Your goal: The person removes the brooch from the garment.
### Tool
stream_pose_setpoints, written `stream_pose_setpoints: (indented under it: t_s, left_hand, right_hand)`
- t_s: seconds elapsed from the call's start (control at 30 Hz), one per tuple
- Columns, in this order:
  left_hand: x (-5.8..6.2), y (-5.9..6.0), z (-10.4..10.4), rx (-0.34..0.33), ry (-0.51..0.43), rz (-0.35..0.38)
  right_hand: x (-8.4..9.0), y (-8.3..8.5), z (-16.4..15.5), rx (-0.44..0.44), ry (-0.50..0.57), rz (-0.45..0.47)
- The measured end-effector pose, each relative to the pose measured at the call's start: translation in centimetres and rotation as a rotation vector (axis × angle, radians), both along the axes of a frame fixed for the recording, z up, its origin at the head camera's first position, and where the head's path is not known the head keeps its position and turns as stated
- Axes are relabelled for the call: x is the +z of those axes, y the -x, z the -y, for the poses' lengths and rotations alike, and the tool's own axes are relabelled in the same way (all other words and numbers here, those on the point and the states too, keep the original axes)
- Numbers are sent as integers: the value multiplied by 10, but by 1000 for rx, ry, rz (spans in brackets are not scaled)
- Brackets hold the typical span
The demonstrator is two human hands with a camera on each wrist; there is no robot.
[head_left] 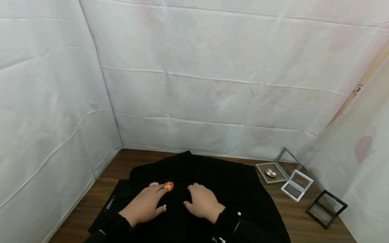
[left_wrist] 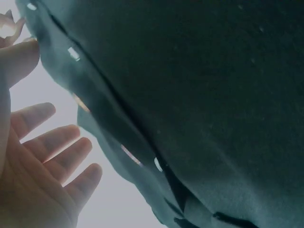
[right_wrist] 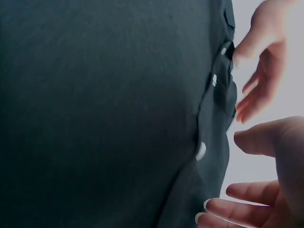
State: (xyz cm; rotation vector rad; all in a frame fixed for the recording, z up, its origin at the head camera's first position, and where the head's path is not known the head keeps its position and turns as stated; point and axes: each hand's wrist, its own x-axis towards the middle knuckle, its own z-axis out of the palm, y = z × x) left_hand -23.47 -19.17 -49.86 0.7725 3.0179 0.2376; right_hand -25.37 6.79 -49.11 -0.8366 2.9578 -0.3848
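Observation:
Black clothing (head_left: 231, 179) lies spread on the wooden table. Two round badges are on it: a red one (head_left: 169, 185) with a yellow star shape, and a pinkish one (head_left: 153, 184) partly hidden by the left hand. My left hand (head_left: 146, 204) has its fingers stretched out over the cloth, with the fingertips at the badges. To the right, my right hand (head_left: 203, 202) is held over the black cloth, fingers extended and nothing in its grasp. Both wrist views show dark fabric (left_wrist: 199, 95) with small white buttons (right_wrist: 201, 151) beside the spread fingers.
At the right of the table stand an open grey-framed case (head_left: 267, 181) with a round patterned badge (head_left: 270, 173) in it, a white-framed case (head_left: 296, 195) and a black-framed case (head_left: 317, 219). White sheets (head_left: 194, 101) hang behind and on both sides.

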Motion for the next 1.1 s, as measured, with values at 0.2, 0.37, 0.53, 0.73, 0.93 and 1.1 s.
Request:
stream_pose_setpoints:
  t_s: [0.2, 0.37, 0.53, 0.73, 0.93, 1.1]
  left_hand:
    - [-6, 11, -3, -2, 8, 0]
    - [-9, 16, -3, 26, -24, 64]
    - [-14, 22, -1, 58, -29, 97]
    - [-13, 29, -1, 53, -12, 70]
    - [-8, 33, -3, 4, 17, 19]
    - [-7, 31, 0, -38, 44, 11]
  right_hand:
    - [-12, 3, 19, 30, -74, -32]
    - [-24, 9, 31, 57, -156, -59]
    - [-29, 14, 35, 64, -174, -65]
    - [-24, 13, 34, 71, -189, -53]
    - [-22, 12, 34, 78, -190, -40]
    - [-25, 13, 34, 80, -177, -11]
